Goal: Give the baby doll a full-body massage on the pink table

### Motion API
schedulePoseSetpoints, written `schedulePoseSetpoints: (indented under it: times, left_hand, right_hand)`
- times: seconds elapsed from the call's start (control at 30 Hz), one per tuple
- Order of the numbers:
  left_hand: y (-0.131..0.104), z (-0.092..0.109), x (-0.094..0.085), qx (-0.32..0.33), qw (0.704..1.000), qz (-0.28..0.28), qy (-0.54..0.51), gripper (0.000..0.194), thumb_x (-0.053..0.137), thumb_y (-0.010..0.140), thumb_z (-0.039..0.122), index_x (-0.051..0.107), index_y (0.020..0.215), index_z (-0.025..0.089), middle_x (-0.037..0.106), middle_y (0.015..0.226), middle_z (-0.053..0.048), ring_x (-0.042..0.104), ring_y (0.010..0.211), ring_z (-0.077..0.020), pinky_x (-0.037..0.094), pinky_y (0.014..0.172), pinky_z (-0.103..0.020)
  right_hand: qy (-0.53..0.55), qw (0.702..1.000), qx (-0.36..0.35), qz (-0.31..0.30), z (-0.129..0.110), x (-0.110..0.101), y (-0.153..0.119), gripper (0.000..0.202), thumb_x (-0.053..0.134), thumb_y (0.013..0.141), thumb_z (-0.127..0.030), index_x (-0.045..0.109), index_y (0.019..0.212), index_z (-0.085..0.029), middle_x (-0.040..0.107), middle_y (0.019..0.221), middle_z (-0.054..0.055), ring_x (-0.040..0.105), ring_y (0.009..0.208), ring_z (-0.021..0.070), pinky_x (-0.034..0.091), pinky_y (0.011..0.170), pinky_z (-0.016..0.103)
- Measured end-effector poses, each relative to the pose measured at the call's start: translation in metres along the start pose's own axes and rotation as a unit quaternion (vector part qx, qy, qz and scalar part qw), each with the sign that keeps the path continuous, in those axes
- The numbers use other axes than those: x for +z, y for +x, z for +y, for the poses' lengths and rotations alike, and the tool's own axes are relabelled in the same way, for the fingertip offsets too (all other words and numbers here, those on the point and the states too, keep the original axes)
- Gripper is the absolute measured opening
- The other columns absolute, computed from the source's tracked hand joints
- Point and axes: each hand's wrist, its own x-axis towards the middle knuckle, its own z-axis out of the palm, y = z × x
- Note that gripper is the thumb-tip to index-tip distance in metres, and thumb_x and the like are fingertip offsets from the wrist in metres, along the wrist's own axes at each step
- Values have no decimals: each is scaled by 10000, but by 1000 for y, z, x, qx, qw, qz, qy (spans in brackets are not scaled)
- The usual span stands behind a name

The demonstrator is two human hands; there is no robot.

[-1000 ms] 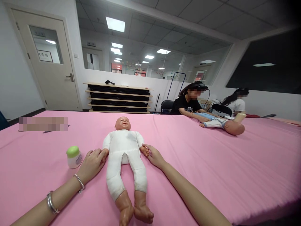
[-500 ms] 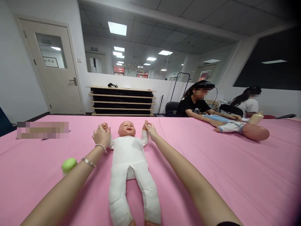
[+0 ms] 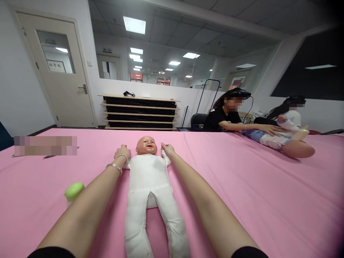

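Observation:
A baby doll [image 3: 149, 175] with a white cloth body lies on its back, its head away from me and its legs towards me. My left hand [image 3: 123, 152] is closed around the doll's hand on the left side, beside the head. On the other side, my right hand [image 3: 168, 149] grips the doll's other hand, its fingers largely covering it. Both doll arms are bent up next to the head. A container with a green lid [image 3: 74, 191] stands left of my left forearm, which partly hides it.
A pink cloth [image 3: 228, 168] covers the table. At the right, a co-worker [image 3: 227, 114] handles another doll [image 3: 298, 147], with a bottle [image 3: 300, 133] by it. Another person [image 3: 292, 113] sits farther back. A blurred-out patch [image 3: 45, 146] covers items at the left.
Both my hands have drawn in closer to the doll's head, bringing its hands along. The co-worker's arm has moved across the other doll, which is turned and shifted.

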Motion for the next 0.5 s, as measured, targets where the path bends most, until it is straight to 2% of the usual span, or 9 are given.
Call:
schedulePoseSetpoints:
  times: [0.1, 0.2, 0.27, 0.4, 0.5]
  left_hand:
    - [-26, 6, -26, 50, 996, 69, -22, 469, 389, 839, 334, 399, 1291, 210, 560, 1146, -150, 561, 1018, -291, 442, 778, -386]
    - [-66, 2, -51, 127, 978, 157, -58, 515, 404, 842, 372, 357, 1338, 242, 529, 1223, -105, 544, 1050, -271, 441, 819, -378]
    - [-97, -11, -59, 171, 965, 187, -67, 523, 420, 841, 375, 369, 1332, 202, 505, 1260, -102, 527, 1073, -260, 434, 850, -367]
    - [-150, -56, -52, 295, 937, 186, -26, 411, 427, 858, 384, 459, 1198, 155, 558, 1123, -100, 547, 982, -221, 445, 792, -328]
    - [-174, -88, -37, 418, 894, 151, 62, 224, 381, 893, 321, 528, 981, 176, 572, 901, -64, 543, 830, -183, 428, 707, -301]
  right_hand:
    - [46, 994, -86, 42, -16, -17, -25, 547, 426, 816, -462, 374, 1261, -148, 590, 1127, 96, 595, 969, 94, 463, 843, 198]
    - [123, 967, -223, -12, -19, -42, -66, 611, 505, 786, -410, 292, 1316, -192, 534, 1226, 86, 537, 1117, 103, 435, 973, 250]
    - [130, 952, -271, -60, -8, -60, -100, 682, 575, 745, -400, 278, 1328, -208, 513, 1254, 91, 520, 1151, 128, 422, 1012, 304]
    - [25, 954, -281, -105, 32, -87, -158, 632, 604, 730, -321, 354, 1300, -207, 554, 1198, 88, 536, 1133, 142, 416, 1034, 348]
    - [-37, 949, -279, -144, 56, -97, -180, 508, 564, 746, -281, 450, 1232, -184, 561, 1190, 82, 552, 1115, 138, 449, 1006, 329]
